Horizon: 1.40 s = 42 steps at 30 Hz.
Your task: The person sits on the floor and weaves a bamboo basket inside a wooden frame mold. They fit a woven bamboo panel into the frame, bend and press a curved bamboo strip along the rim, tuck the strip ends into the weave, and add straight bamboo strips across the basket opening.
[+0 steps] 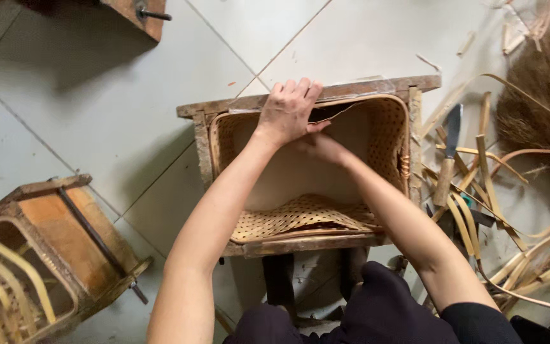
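Woven cane lines the inside of the wooden frame (351, 89), a square mould standing on the tiled floor (97, 114) right in front of the person. Now the left hand (288, 109) is over the far rim, fingers curled down and pressing the top edge of the woven basket (386, 137) against the wood. The right hand (321, 148) is inside, just below it; its fingers are mostly hidden by the left wrist, so I cannot tell whether they pinch a strip or only push. Far and right walls look fitted and bound at the right edge. On the near side the weave (300, 216) lies loose and sagging over the frame, so that side seems unfinished. To the right lie a knife (448, 156) and scattered bamboo strips (529, 255); a second frame (52, 248) sits near left.
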{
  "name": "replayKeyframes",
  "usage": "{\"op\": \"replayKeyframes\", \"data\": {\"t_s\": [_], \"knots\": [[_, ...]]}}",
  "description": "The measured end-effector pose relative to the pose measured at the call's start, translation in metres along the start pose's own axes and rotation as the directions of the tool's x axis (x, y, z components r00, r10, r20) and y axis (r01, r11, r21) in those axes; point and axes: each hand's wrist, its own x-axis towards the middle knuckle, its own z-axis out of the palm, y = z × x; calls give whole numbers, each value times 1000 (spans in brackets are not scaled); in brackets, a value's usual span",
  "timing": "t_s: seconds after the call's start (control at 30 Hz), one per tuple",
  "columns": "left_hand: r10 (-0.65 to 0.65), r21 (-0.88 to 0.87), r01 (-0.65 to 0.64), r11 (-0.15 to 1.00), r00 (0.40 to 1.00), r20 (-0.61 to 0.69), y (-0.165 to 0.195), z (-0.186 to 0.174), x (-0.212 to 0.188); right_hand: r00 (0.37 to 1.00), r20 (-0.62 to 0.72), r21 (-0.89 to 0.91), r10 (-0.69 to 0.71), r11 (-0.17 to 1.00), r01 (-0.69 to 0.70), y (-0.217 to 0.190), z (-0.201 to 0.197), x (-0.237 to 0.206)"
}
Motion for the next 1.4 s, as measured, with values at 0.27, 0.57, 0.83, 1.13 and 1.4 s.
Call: {"op": "replayKeyframes", "data": {"t_s": [0.27, 0.57, 0.83, 1.13, 1.4], "knots": [[14, 49, -19, 999, 994, 110, -4, 12, 3, 989, -105, -236, 101, 964, -123, 8, -25, 28], [65, 53, -68, 996, 996, 63, -9, 8, 4, 995, 99, -246, -17, 968, 41, -21, 2, 39], [45, -16, -44, 999, 996, 77, -12, 5, 4, 999, -15, -220, 46, 974, -49, -5, -33, 48], [-66, 76, 56, 996, 989, 134, 19, -41, 4, 968, 252, -98, 17, 995, 8, 5, 14, 7], [-26, -391, 395, 832, 730, 683, 141, -100, -159, 782, 584, -135, 217, 976, -170, 56, 100, -120]]}}
